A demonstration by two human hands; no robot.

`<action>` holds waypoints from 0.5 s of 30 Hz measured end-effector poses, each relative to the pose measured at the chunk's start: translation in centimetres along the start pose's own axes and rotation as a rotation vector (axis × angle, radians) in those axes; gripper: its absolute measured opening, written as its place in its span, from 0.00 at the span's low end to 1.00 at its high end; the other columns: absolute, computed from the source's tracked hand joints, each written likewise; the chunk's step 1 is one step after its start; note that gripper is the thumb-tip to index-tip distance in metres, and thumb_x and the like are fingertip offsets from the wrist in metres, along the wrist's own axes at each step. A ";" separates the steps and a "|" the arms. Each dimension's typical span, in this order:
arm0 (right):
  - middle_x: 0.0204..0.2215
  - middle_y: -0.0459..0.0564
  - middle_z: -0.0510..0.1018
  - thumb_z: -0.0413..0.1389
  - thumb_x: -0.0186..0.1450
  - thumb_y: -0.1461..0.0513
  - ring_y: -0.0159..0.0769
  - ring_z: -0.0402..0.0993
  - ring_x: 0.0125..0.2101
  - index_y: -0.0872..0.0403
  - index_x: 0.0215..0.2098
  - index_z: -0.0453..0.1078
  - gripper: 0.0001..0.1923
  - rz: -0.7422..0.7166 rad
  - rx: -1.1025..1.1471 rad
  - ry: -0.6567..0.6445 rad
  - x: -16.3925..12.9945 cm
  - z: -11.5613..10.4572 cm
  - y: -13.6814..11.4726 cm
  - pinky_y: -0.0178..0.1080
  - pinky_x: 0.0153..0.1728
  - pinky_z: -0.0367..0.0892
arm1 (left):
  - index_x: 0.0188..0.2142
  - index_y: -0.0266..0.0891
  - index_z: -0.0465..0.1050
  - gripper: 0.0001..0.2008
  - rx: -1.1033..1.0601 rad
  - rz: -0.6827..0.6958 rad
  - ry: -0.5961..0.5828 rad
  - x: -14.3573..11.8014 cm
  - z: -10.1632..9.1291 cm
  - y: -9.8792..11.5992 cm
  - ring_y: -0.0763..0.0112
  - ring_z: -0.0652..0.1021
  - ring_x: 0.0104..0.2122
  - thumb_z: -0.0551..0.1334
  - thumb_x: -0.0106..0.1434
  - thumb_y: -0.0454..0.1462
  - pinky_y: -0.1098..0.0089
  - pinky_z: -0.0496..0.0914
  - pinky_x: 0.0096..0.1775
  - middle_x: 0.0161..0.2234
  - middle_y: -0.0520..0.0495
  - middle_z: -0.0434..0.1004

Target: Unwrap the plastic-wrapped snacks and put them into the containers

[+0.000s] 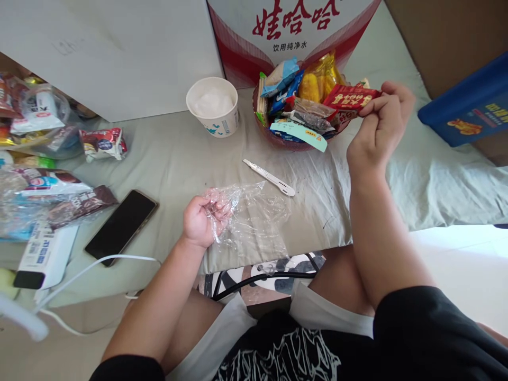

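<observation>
My right hand [383,124] pinches the end of a red snack packet [349,98] at the right side of a reddish basket [273,138]. Other wrapped snacks fill that basket, among them a yellow packet [319,76], a light blue packet [281,76] and a pale green strip [299,133]. Near the front edge of the cloth, my left hand [204,219] is closed on a clear plastic bag [257,222], which spreads out flat to the right and looks empty. A white utility knife [270,177] lies just beyond the bag.
A paper cup [214,114] with white stuff inside stands left of the basket. A phone [122,226], a white box [45,254] and several bagged snacks [59,185] lie at left. Behind stands a red-and-white carton [289,37]; a blue box [468,108] is at right.
</observation>
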State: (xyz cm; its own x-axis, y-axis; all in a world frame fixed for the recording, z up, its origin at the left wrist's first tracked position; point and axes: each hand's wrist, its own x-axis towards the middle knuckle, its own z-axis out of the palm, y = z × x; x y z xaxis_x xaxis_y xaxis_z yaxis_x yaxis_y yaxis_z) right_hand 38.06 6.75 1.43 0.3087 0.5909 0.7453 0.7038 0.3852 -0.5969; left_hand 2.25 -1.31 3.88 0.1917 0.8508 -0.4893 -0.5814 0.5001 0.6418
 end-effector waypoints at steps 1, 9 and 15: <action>0.57 0.52 0.64 0.42 0.68 0.72 0.40 0.64 0.63 0.53 0.37 0.67 0.14 0.046 -0.007 0.001 0.0 0.0 -0.2 0.56 0.68 0.57 | 0.17 0.38 0.62 0.06 0.001 0.000 0.001 0.0 0.0 0.0 0.79 0.61 0.16 0.60 0.46 0.34 0.75 0.64 0.22 0.18 0.53 0.59; 0.33 0.42 0.66 0.62 0.61 0.70 0.34 0.70 0.37 0.51 0.35 0.61 0.14 0.344 -0.066 -0.026 0.5 0.5 -3.2 0.47 0.49 0.70 | 0.16 0.38 0.63 0.06 0.019 0.000 0.013 -0.1 0.4 0.1 0.79 0.62 0.16 0.60 0.45 0.34 0.74 0.64 0.22 0.18 0.53 0.60; 0.48 0.47 0.71 0.54 0.66 0.70 0.32 0.74 0.43 0.48 0.55 0.60 0.21 0.269 0.066 0.010 0.7 -0.5 -1.1 0.43 0.47 0.72 | 0.16 0.38 0.63 0.06 -0.007 -0.007 0.012 0.0 0.3 0.1 0.79 0.62 0.16 0.59 0.45 0.34 0.75 0.64 0.22 0.18 0.53 0.59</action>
State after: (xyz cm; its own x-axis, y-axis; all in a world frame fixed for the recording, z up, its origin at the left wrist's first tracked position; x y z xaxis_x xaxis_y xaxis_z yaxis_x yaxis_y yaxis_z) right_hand 37.77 6.41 2.79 0.4858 0.6713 0.5598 0.5521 0.2609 -0.7919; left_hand 2.48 -1.22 4.12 0.1865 0.8451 -0.5010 -0.5853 0.5052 0.6342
